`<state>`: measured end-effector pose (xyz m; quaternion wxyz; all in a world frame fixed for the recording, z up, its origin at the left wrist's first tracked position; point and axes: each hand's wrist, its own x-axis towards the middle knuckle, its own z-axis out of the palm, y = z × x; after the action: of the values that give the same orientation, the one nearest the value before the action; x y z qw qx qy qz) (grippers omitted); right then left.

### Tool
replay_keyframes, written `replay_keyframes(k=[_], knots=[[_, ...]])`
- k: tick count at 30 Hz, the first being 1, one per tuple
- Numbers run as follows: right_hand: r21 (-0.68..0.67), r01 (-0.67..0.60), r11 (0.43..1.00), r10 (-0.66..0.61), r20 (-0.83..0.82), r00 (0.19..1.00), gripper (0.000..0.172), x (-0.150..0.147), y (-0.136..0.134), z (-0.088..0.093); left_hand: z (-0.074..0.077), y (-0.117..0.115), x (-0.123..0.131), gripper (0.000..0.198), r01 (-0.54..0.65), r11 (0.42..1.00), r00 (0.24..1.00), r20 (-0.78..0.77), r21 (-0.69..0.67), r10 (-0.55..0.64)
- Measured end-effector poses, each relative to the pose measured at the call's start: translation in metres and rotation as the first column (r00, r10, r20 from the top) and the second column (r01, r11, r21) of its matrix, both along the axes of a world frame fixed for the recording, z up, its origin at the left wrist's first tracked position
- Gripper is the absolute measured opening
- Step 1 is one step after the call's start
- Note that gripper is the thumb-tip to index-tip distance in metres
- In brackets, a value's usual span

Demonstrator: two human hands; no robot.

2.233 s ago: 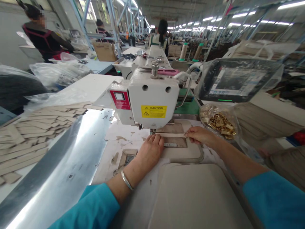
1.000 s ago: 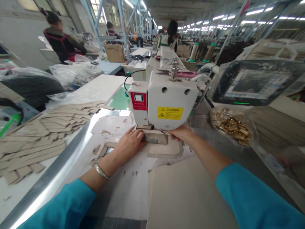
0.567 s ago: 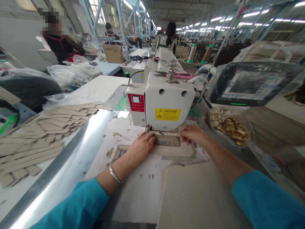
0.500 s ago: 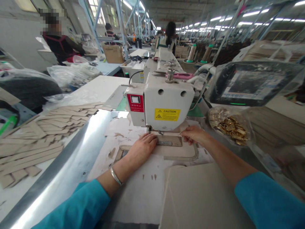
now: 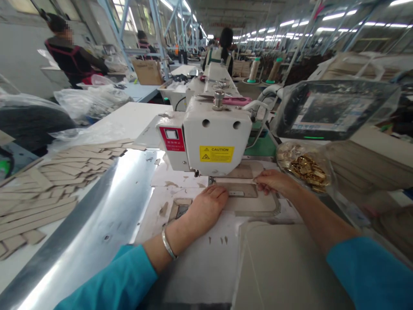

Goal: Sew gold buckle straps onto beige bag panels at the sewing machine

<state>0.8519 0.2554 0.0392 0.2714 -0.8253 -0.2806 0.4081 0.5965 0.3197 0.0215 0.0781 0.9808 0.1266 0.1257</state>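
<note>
Below the head of a white sewing machine (image 5: 216, 133) lies a beige strip (image 5: 240, 181) in a flat template with cut-out slots (image 5: 267, 204). My left hand (image 5: 209, 204) rests palm down on the template's left part, its fingers stretched out and lying flat near the strip's left end. At the strip's right end, my right hand (image 5: 269, 181) has thumb and index finger pinched on it. A smaller framed cut-out (image 5: 182, 210) shows left of my left hand. What lies beneath the left fingers is hidden.
Beige pieces (image 5: 64, 172) cover the left table. Gold metal parts (image 5: 309, 170) sit in a plastic bag at right, under a wrapped display (image 5: 332, 107). A large beige panel (image 5: 284, 262) lies in front. People sit farther back.
The template and both hands have shifted right relative to the machine head. The camera view has also moved slightly. My right hand keeps its pinch, and my left hand stays flat.
</note>
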Motion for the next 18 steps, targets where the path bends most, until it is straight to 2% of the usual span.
replay_keyframes(k=[2,4,6,8,9,14,18], knots=[[0.013,-0.008,1.000,0.008,0.000,1.000,0.014,0.001,0.000,-0.002,0.008,-0.018,0.008,0.020,0.003,0.994,1.000,-0.017,-0.111,-0.005],[0.033,-0.021,0.999,0.021,-0.014,1.000,0.013,0.003,0.000,-0.003,0.016,-0.038,0.016,0.022,0.049,0.977,0.997,-0.051,-0.208,-0.061],[0.049,-0.026,0.998,0.027,-0.028,0.999,0.013,0.004,0.000,-0.003,0.021,-0.058,0.025,0.039,0.101,0.961,0.988,-0.089,-0.257,-0.127],[0.055,-0.027,0.998,0.029,-0.034,0.999,0.013,0.005,-0.001,-0.003,0.024,-0.072,0.034,0.055,0.123,0.960,0.979,-0.128,-0.253,-0.159],[0.053,-0.029,0.998,0.030,-0.034,0.999,0.014,0.005,-0.002,-0.003,0.024,-0.078,0.037,0.058,0.120,0.964,0.976,-0.148,-0.236,-0.157],[0.031,-0.058,0.998,0.059,-0.024,0.998,0.017,-0.001,-0.010,-0.001,0.028,-0.088,0.048,0.036,0.162,0.973,0.971,-0.151,-0.163,-0.187],[0.059,-0.062,0.996,0.060,0.038,0.997,0.019,-0.006,-0.012,0.003,0.039,-0.088,0.056,0.046,0.060,0.968,0.952,-0.278,-0.245,-0.130]])
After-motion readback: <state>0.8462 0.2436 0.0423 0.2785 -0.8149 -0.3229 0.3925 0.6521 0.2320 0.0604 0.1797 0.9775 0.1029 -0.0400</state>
